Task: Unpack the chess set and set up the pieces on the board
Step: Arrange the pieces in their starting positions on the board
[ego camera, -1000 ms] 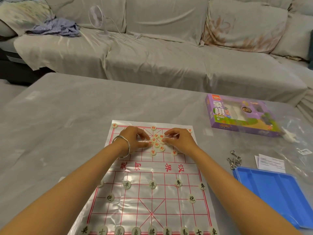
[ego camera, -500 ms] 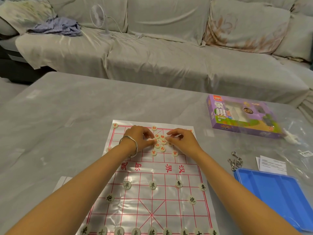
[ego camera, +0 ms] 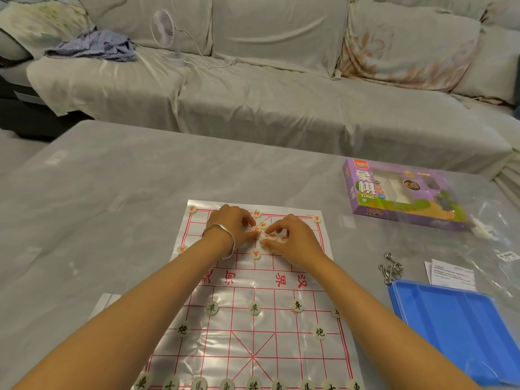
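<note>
Red pieces (ego camera: 263, 227) bunched at the board's upper middle, both hands on them
Board (ego camera: 253, 342) lies flat on the desk (ego camera: 112, 206) at centre frame; the loose red cluster sits between the two sets of fingertips, with other red discs set apart along the top edge and black pieces (ego camera: 254, 308) ranked in the lower rows. Right hand (ego camera: 297, 242) arches over from the right, forefinger and thumb bent with one red disc pinched between them. Left hand (ego camera: 229, 223), a bracelet (ego camera: 222, 239) on its wrist, is knuckles-up, fingers (ego camera: 247, 219) curled and thumb touching the cluster's left edge; whether it grips a disc cannot be told. Both forearms reach up from the lower corners
</note>
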The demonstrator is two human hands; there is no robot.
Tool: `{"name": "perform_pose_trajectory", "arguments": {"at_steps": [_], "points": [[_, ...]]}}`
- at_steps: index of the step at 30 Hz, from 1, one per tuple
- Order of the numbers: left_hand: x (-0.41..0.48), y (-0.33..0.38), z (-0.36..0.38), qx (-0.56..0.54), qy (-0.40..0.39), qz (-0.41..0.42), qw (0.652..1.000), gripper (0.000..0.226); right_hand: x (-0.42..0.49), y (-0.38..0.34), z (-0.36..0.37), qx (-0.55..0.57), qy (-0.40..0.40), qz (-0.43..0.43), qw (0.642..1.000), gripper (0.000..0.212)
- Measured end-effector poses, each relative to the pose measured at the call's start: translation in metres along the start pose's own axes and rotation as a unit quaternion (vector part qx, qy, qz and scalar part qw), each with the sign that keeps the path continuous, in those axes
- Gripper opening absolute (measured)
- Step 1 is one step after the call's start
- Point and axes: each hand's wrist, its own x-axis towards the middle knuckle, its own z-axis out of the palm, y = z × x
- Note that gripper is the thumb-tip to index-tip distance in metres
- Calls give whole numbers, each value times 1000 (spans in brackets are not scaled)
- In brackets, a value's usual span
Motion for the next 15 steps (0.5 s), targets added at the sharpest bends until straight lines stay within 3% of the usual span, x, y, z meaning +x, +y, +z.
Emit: {"name": "perform_pose_trajectory", "arguments": {"at_steps": [9, 12, 15], "points": [[-8, -50, -46, -166, 52, -35, 984, 18, 4, -13, 5, -53, 13, -14, 998, 29], [-21, -76, -56, -160, 29, -44, 986, 20, 11, -26, 9, -7, 41, -24, 999, 25], [-31, -93, -54, -128, -21, -34, 991, 20, 17, -45, 21, 21, 19, -34, 999, 22]]}}
